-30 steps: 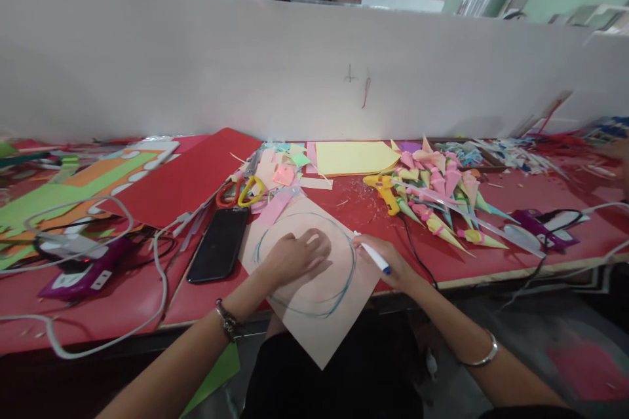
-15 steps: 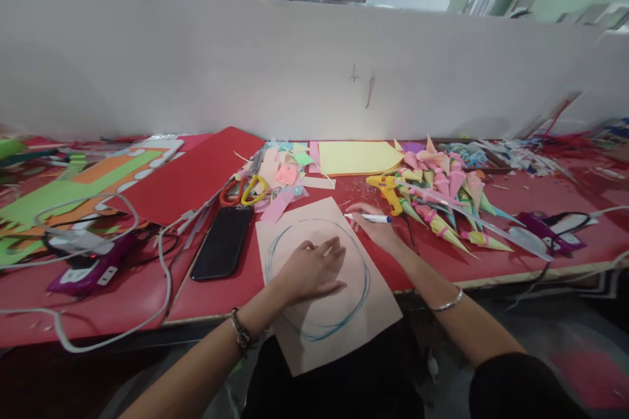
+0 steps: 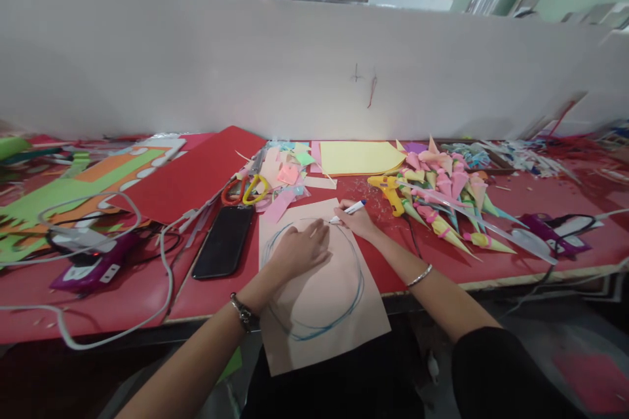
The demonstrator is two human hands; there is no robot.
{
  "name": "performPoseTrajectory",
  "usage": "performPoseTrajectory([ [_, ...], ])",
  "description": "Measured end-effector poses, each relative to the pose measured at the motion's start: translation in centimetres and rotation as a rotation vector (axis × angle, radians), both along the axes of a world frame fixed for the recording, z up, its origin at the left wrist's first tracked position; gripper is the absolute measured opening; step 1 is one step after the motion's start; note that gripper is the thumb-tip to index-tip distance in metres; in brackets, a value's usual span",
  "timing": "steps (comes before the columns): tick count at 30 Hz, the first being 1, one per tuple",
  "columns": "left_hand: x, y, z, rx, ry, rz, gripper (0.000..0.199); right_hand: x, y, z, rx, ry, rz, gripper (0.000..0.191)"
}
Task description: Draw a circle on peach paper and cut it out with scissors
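Note:
A pale pinkish sheet of paper (image 3: 314,353) lies partly on the red table and reaches over its near edge. Blue marker lines on it form a large, rough circle. My left hand (image 3: 302,249) rests flat on the sheet's upper left part, fingers stretched out. Above the sheet's top right, my right hand (image 3: 356,219) grips a white marker with a blue end (image 3: 350,210). The marker's tip points left, at or close to the top of the circle; whether it touches the paper I cannot tell.
Left of the paper lie a black phone (image 3: 223,242), scissors (image 3: 244,190) and a purple power strip (image 3: 93,268) with white cables. A yellow glue gun (image 3: 388,191) and several paper cones (image 3: 447,186) lie to the right. A white partition (image 3: 295,65) stands behind the table (image 3: 383,275).
My right hand has moved left with the marker, from the sheet's right edge to over its top. My left hand has shifted up and left, and the paper has turned slightly.

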State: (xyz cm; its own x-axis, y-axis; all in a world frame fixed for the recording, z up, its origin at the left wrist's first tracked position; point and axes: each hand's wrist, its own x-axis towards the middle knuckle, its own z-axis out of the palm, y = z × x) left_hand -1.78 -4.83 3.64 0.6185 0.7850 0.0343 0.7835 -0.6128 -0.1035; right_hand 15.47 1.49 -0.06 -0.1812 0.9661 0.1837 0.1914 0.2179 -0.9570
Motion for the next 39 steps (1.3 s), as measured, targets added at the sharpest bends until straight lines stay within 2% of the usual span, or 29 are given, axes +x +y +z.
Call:
performPoseTrajectory([
  [21,0.1,-0.2,0.3,-0.044,-0.013,0.037,0.051,1.0,-1.7,1.1,0.128,-0.167,-0.049,0.022],
  [31,-0.2,-0.1,-0.3,-0.025,-0.054,0.036,0.052,2.2,-3.1,0.4,0.135,-0.202,-0.085,0.024],
  [39,0.1,-0.1,0.0,-0.026,-0.055,0.045,0.049,3.0,-5.1,0.7,0.133,-0.211,-0.105,0.025],
])
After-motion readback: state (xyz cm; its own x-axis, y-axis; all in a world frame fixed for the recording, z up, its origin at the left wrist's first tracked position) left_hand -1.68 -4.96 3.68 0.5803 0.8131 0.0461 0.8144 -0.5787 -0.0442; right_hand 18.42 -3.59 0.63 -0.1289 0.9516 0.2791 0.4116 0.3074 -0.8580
